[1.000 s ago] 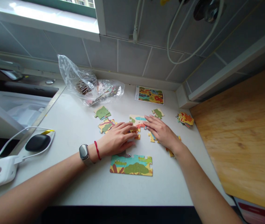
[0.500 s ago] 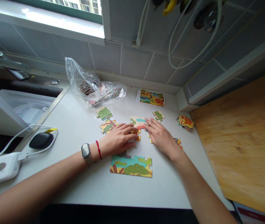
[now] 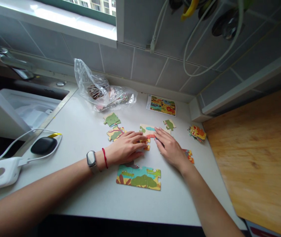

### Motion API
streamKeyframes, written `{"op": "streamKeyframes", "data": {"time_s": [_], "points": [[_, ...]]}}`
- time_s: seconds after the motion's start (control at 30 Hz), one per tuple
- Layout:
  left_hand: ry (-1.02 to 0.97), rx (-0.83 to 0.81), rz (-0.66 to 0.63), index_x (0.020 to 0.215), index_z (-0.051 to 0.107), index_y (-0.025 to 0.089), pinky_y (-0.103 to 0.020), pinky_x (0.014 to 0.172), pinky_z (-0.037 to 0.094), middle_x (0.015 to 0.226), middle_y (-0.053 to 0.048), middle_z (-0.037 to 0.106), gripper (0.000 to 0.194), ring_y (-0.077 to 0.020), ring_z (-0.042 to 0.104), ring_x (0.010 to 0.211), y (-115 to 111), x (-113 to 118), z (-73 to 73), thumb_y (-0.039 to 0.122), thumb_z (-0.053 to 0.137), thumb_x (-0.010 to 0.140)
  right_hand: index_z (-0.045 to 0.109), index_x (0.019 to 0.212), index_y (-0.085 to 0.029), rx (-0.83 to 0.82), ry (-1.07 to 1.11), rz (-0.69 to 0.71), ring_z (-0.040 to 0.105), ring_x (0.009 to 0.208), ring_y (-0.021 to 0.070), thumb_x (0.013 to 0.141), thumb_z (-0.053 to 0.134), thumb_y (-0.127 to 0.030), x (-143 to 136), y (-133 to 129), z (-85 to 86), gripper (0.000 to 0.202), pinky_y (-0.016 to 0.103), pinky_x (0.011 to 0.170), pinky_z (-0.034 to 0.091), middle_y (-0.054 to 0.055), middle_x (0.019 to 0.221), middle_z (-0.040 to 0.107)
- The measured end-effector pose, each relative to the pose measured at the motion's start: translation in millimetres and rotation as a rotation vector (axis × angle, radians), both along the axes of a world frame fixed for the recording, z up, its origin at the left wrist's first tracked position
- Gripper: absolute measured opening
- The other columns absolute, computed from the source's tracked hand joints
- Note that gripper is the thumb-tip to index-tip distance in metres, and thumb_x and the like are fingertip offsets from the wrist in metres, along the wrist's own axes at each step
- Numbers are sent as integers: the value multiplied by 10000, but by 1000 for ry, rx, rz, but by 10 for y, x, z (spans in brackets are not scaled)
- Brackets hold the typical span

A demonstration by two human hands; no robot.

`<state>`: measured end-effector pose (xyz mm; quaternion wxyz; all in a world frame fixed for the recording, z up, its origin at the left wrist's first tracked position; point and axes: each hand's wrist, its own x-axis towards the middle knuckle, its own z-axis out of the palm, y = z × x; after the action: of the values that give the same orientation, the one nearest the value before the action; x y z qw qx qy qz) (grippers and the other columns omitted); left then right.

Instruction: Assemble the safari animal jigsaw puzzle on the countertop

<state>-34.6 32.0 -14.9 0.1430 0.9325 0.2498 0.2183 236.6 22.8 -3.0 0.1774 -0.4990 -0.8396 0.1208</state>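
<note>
My left hand [image 3: 130, 144] lies palm down with its fingers spread over orange and yellow puzzle pieces [image 3: 148, 144]. My right hand [image 3: 168, 144] rests flat at the right end of joined beige, blue and red pieces [image 3: 149, 130], its fingertips touching them. Nearer the counter's front lies a joined puzzle section [image 3: 140, 177] with crocodiles and a green bush. Loose green pieces [image 3: 112, 119] sit beyond my left hand, and another green piece [image 3: 169, 124] beyond my right. A red and orange piece [image 3: 189, 155] shows beside my right wrist. What lies under both palms is hidden.
A clear plastic bag [image 3: 105, 93] of pieces and a picture card [image 3: 162, 105] lie at the back. A pile of pieces [image 3: 197, 133] is at the right, near a wooden board [image 3: 259, 144]. Left are a sink [image 3: 26, 87], a white charger [image 3: 0, 174] and a black case [image 3: 43, 145].
My right hand's fingers have shifted slightly, baring a little more of the joined pieces' edge. My left hand stays in nearly the same place. The view has tilted slightly.
</note>
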Motion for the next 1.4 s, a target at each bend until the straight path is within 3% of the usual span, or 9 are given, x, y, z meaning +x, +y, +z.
{"op": "streamKeyframes", "data": {"time_s": [0.13, 0.27, 0.4, 0.57, 0.67, 0.9, 1.07, 1.4], "points": [[-4, -9, -5, 1287, 694, 222, -510, 1125, 496, 1429, -104, 667, 278, -321, 601, 1345, 4, -7, 1, 359, 611, 1060, 743, 1361, -209, 172, 210, -225, 639, 1382, 273, 1049, 558, -313, 322, 53, 68, 377, 495, 1216, 493, 121, 1488, 678], [-11, -14, -15, 1282, 694, 221, -507, 1114, 505, 1427, -106, 666, 272, -318, 601, 1340, 8, -10, 0, 351, 607, 1059, 793, 1251, -183, 295, 238, -398, 720, 1216, 290, 1011, 606, -355, 616, 129, 96, 349, 499, 1119, 554, 146, 1299, 768], [-12, -15, -9, 1299, 693, 226, -528, 1130, 497, 1436, -115, 659, 284, -325, 594, 1350, 7, -13, -19, 352, 600, 1062, 807, 1207, -191, 226, 196, -401, 723, 1182, 298, 994, 608, -361, 649, 152, 5, 337, 505, 1103, 553, 145, 1246, 784], [-18, -28, -9, 1310, 695, 244, -538, 1134, 499, 1456, -114, 648, 285, -326, 575, 1384, 3, -15, -34, 355, 581, 1073, 775, 1304, -247, 52, 71, -307, 589, 1396, 323, 1014, 585, -404, 595, 123, -141, 381, 588, 1216, 437, 121, 1488, 672], [-12, -23, -6, 1300, 697, 245, -533, 1137, 499, 1451, -112, 652, 279, -325, 578, 1381, 1, -13, -24, 360, 586, 1071, 789, 1282, -249, 33, 36, -362, 556, 1426, 334, 1011, 581, -420, 647, 121, -166, 382, 610, 1228, 411, 116, 1504, 659], [-4, -30, -5, 1310, 695, 251, -544, 1144, 491, 1453, -108, 652, 289, -326, 584, 1373, -2, -13, -18, 376, 595, 1070, 822, 976, -207, 98, 107, -550, 697, 1117, 333, 924, 668, -404, 789, 184, -97, 256, 536, 1063, 530, 149, 1194, 779], [-11, -27, -3, 1295, 702, 241, -551, 1137, 497, 1443, -113, 657, 278, -335, 587, 1370, -2, -10, -22, 359, 602, 1064, 791, 959, -184, 143, 110, -606, 679, 1008, 331, 873, 736, -417, 772, 239, -114, 253, 508, 993, 533, 140, 1023, 770], [-47, -24, -13, 1298, 699, 243, -545, 1122, 512, 1446, -116, 656, 281, -330, 581, 1382, 11, -20, -54, 356, 600, 1060, 772, 856, -193, 113, 151, -642, 686, 835, 271, 856, 671, -341, 723, 310, -158, 179, 425, 864, 573, 117, 931, 727]]}}
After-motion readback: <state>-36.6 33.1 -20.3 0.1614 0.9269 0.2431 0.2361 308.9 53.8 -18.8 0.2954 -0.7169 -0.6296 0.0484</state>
